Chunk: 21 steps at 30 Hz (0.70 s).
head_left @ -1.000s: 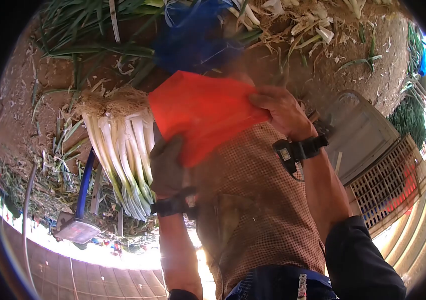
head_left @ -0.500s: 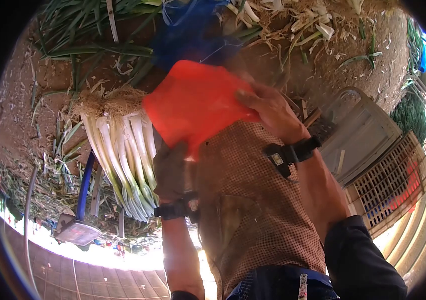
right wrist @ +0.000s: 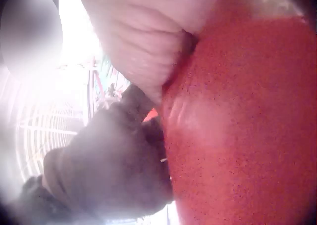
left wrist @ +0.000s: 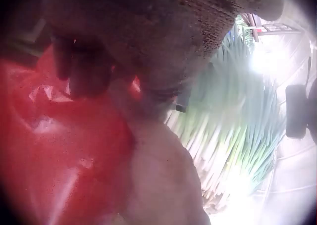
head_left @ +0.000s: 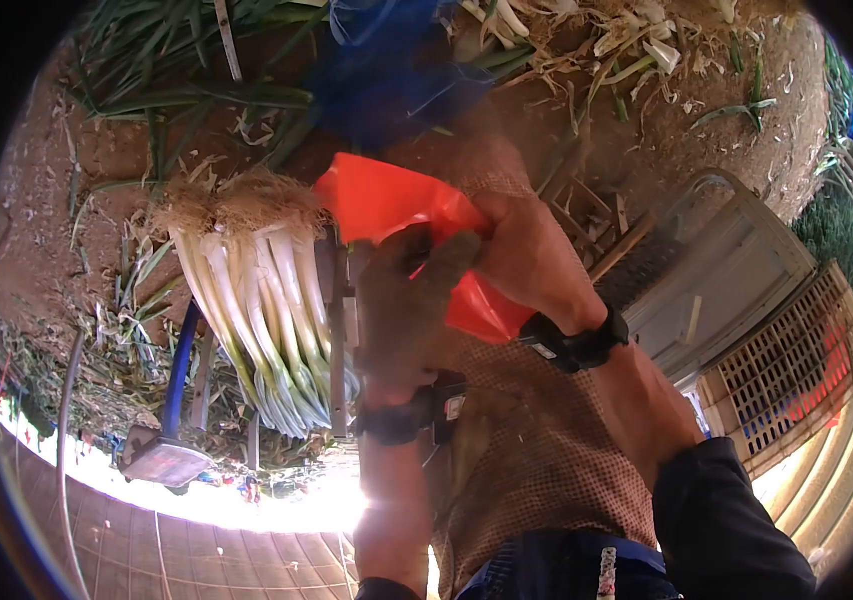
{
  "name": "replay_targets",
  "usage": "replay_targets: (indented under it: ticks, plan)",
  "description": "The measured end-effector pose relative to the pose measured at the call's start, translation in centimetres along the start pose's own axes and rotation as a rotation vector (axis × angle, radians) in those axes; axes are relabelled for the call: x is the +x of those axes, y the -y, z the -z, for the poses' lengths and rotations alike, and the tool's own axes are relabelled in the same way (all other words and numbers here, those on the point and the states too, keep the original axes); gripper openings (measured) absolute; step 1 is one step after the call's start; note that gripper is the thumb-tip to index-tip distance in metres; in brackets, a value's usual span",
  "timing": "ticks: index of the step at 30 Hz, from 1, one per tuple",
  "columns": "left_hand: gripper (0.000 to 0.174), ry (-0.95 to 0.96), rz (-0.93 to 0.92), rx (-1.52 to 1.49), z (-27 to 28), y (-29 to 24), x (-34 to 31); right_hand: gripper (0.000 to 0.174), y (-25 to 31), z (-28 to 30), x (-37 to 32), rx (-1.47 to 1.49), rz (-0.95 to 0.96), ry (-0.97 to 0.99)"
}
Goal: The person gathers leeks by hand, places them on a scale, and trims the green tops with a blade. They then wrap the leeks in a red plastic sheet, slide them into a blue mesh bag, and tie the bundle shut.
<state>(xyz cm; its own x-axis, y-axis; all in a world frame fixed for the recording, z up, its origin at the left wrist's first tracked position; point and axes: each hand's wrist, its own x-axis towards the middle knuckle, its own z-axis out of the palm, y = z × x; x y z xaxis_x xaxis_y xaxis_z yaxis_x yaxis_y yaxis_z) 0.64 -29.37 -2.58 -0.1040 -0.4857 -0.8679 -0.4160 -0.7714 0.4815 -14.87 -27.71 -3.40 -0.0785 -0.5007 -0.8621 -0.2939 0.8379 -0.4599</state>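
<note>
1. A bundle of green onions [head_left: 256, 300] is seen lying on the ground [head_left: 76, 170], to the left of the hands. The white stalks are packed side by side, with the roots toward the top of the head view.
2. Left hand [head_left: 406, 310]: gloved. Its fingers are curled over the red bag [head_left: 386, 205] and clamped on its middle.
3. Red bag: it is held off the ground between the two hands, just right of the onions' root end. Its long axis is slanted from upper left to lower right. Contact with the onions cannot be told.
4. Right hand [head_left: 526, 250]: bare, clamped on the bag's right part, close against the left hand. Neither hand is nearer, as both are on the bag.
5. A crate [head_left: 786, 360] is noted well apart, far right.
</note>
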Motion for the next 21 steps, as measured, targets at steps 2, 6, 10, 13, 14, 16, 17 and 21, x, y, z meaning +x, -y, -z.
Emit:
replay_targets:
  ticks: [2, 6, 10, 13, 14, 16, 17, 21]
  plan:
    - [0.021, 0.002, 0.079, -0.075, 0.3, -1.1, 0.1, 0.033, 0.3, 0.0, 0.0, -0.155, 0.045, 0.054]
    - [0.02, -0.028, 0.199, 0.084, 2.0, 0.6, 0.8, 0.03, -0.2, 0.8, 0.5, 0.152, 0.037, 0.184]
    - [0.016, -0.143, -0.371, 0.286, 3.1, 3.4, 0.8, 0.018, -2.8, 0.3, 2.2, 0.144, 0.124, 0.075]
    - [0.02, -0.101, -0.551, 0.652, 4.7, 4.0, -0.8, 0.013, -5.7, -1.7, 4.9, -0.018, 0.262, -0.122]
    - [0.023, -0.091, -0.51, 0.621, 4.7, 4.2, -1.1, 0.012, -6.4, -2.3, 5.9, -0.05, 0.288, -0.19]
    - [0.026, -0.074, -0.468, 0.596, 4.9, 4.8, -1.2, 0.015, -7.0, -2.4, 7.8, -0.205, 0.454, -0.115]
    - [0.027, -0.067, -0.468, 0.602, 5.1, 5.4, -1.2, 0.015, -6.9, -2.4, 7.8, -0.268, 0.53, -0.136]
    - [0.029, -0.081, -0.315, 0.294, 4.7, 6.9, -0.9, 0.014, -1.0, 0.3, 4.1, -0.352, 0.746, -0.28]
